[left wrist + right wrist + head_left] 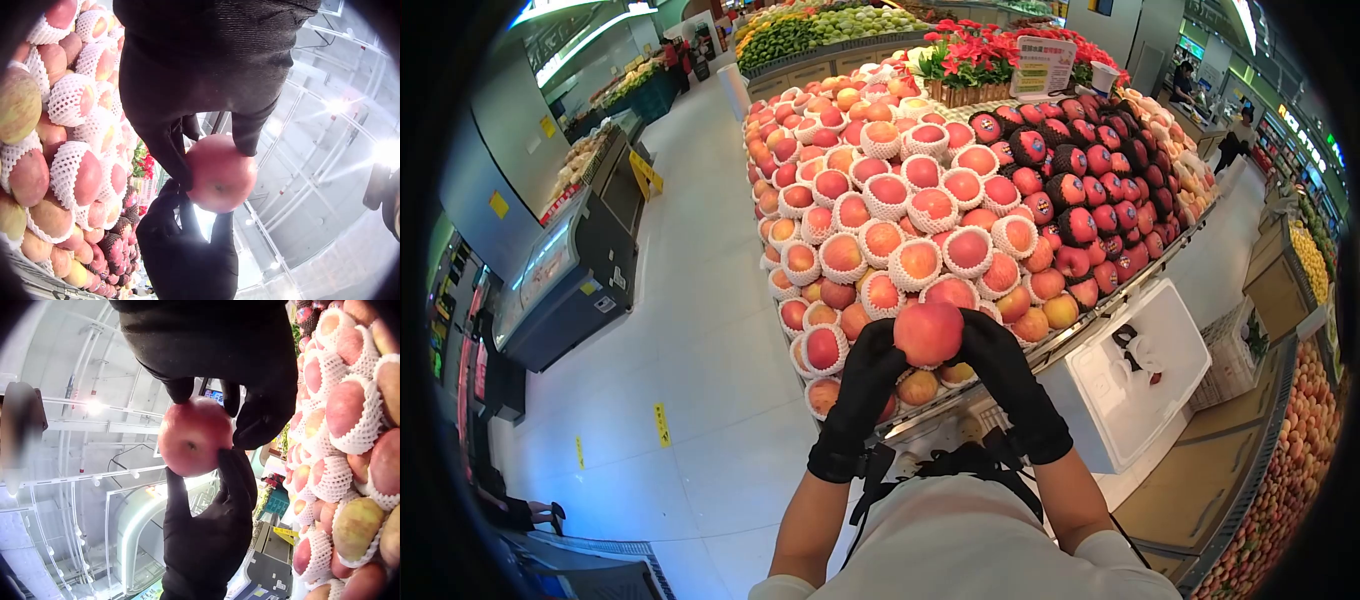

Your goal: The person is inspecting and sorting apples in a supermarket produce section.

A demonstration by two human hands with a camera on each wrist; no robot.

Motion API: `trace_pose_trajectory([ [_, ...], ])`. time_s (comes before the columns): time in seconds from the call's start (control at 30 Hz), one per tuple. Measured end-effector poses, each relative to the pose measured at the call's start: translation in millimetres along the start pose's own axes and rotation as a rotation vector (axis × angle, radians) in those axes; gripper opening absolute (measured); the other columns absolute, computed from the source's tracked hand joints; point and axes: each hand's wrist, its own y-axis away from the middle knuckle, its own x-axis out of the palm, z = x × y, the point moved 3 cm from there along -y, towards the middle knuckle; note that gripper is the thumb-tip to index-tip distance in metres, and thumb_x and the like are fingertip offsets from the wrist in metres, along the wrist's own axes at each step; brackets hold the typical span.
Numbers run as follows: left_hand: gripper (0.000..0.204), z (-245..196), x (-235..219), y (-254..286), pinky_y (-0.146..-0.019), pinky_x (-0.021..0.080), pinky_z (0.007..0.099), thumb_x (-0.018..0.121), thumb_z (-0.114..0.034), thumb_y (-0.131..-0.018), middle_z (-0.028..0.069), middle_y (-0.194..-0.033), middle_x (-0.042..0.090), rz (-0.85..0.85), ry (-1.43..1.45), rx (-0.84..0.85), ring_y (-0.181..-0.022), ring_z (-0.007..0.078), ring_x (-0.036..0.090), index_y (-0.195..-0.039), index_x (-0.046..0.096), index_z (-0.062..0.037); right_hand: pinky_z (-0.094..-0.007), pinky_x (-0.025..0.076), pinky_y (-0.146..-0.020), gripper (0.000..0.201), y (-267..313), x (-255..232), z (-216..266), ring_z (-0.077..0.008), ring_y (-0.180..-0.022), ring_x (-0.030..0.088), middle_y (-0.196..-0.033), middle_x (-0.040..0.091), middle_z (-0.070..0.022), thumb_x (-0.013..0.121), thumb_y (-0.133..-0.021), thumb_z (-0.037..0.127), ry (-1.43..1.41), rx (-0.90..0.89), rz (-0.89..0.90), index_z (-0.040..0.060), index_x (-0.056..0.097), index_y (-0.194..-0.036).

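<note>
A bare red apple (928,333), with no foam net on it, is held up between both black-gloved hands over the near edge of the fruit display. My left hand (870,375) grips its left side and my right hand (1000,370) its right side. In the left wrist view, the thumb and fingers of the left hand (206,69) curl round the apple (220,175) from above. The right wrist view has the dimpled end of the apple (195,437) facing the camera, pinched by the right hand (212,350). Several apples in white foam nets (920,260) lie just beyond.
Apples in dark nets (1080,225) fill the display's right side, with red flowers (975,60) and a sign (1043,68) behind. A white foam box (1135,370) stands at the right edge. Floor aisle (690,300) runs along the left, past a freezer case (570,280).
</note>
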Motion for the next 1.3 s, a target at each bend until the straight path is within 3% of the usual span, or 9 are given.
trace_pose_trajectory([
  [0.13, 0.036, 6, -4, -2, -0.094, 0.048, 0.0316, 0.063, -0.005, -0.087, 0.0090, -0.116, 0.058, -0.009, -0.023, -0.004, -0.108, 0.0164, 0.057, -0.120, 0.051, 0.0004, -0.0319, 0.054, -0.084, 0.044, 1, -3, -7, -0.0195, -0.097, 0.064, -0.115, 0.059, -0.0122, 0.056, -0.096, 0.026, -0.069, 0.004, -0.016, -0.0009, 0.049, -0.130],
  [0.33, 0.034, 5, -7, -2, -0.089, 0.051, 0.0316, 0.069, -0.004, -0.083, 0.0082, -0.108, 0.062, -0.058, -0.110, 0.076, -0.100, 0.0165, 0.061, -0.114, 0.055, 0.0004, -0.0290, 0.052, -0.081, 0.039, -1, -11, -20, -0.0143, -0.098, 0.058, -0.113, 0.056, -0.0088, 0.063, -0.091, 0.017, -0.127, -0.091, -0.068, 0.0004, 0.051, -0.123],
  [0.53, 0.035, 8, 3, -1, -0.088, 0.051, 0.0318, 0.071, -0.008, -0.084, 0.0083, -0.107, 0.063, -0.091, -0.061, 0.087, -0.099, 0.0171, 0.061, -0.115, 0.055, 0.0011, -0.0282, 0.050, -0.083, 0.045, -6, -15, -31, -0.0146, -0.099, 0.058, -0.114, 0.056, -0.0088, 0.069, -0.084, 0.013, 0.229, -0.246, -0.207, 0.0001, 0.051, -0.123],
  [0.73, 0.034, 2, 1, 1, -0.089, 0.050, 0.0320, 0.064, -0.011, -0.089, 0.0103, -0.112, 0.061, -0.036, -0.044, 0.066, -0.104, 0.0180, 0.060, -0.118, 0.053, 0.0027, -0.0274, 0.050, -0.082, 0.046, 10, -9, -3, -0.0141, -0.091, 0.061, -0.109, 0.059, -0.0078, 0.065, -0.085, 0.009, 0.001, -0.074, -0.098, -0.0007, 0.049, -0.128],
  [0.93, 0.035, -10, 9, 9, -0.090, 0.051, 0.0324, 0.062, -0.007, -0.087, 0.0121, -0.113, 0.061, -0.014, 0.076, -0.015, -0.103, 0.0187, 0.061, -0.120, 0.052, 0.0039, -0.0258, 0.050, -0.077, 0.041, 6, 0, -2, -0.0126, -0.086, 0.062, -0.101, 0.063, -0.0076, 0.056, -0.094, 0.017, 0.080, -0.051, -0.019, -0.0005, 0.048, -0.130],
  [1.03, 0.035, -8, 7, 10, -0.090, 0.051, 0.0324, 0.062, -0.006, -0.087, 0.0122, -0.111, 0.062, -0.001, 0.068, -0.029, -0.102, 0.0188, 0.061, -0.119, 0.053, 0.0041, -0.0243, 0.050, -0.075, 0.039, 8, 6, 0, -0.0115, -0.084, 0.062, -0.103, 0.063, -0.0078, 0.055, -0.095, 0.021, 0.217, -0.197, 0.031, -0.0004, 0.050, -0.127],
  [1.13, 0.036, -3, -1, 5, -0.089, 0.052, 0.0312, 0.063, -0.014, -0.091, 0.0115, -0.113, 0.062, 0.022, -0.015, 0.036, -0.102, 0.0180, 0.062, -0.121, 0.053, 0.0031, -0.0295, 0.051, -0.087, 0.030, 9, 6, -3, -0.0172, -0.109, 0.058, -0.117, 0.056, -0.0080, 0.055, -0.093, 0.006, 0.731, -0.419, -0.005, -0.0001, 0.057, -0.122],
  [1.2, 0.035, -6, -4, 5, -0.087, 0.052, 0.0305, 0.064, -0.013, -0.090, 0.0110, -0.110, 0.062, -0.025, -0.043, 0.052, -0.100, 0.0173, 0.063, -0.119, 0.054, 0.0027, -0.0268, 0.051, -0.078, 0.032, 6, 2, -10, -0.0142, -0.093, 0.061, -0.111, 0.059, -0.0081, 0.053, -0.096, 0.017, 0.279, -0.220, -0.014, -0.0004, 0.052, -0.123],
  [1.3, 0.033, -11, -2, 6, -0.086, 0.053, 0.0298, 0.064, -0.011, -0.089, 0.0100, -0.107, 0.063, -0.060, -0.124, 0.061, -0.097, 0.0164, 0.063, -0.118, 0.056, 0.0023, -0.0284, 0.053, -0.078, 0.034, 7, 7, -4, -0.0171, -0.095, 0.062, -0.112, 0.057, -0.0099, 0.057, -0.094, 0.017, -0.057, -0.058, -0.082, -0.0011, 0.051, -0.122],
])
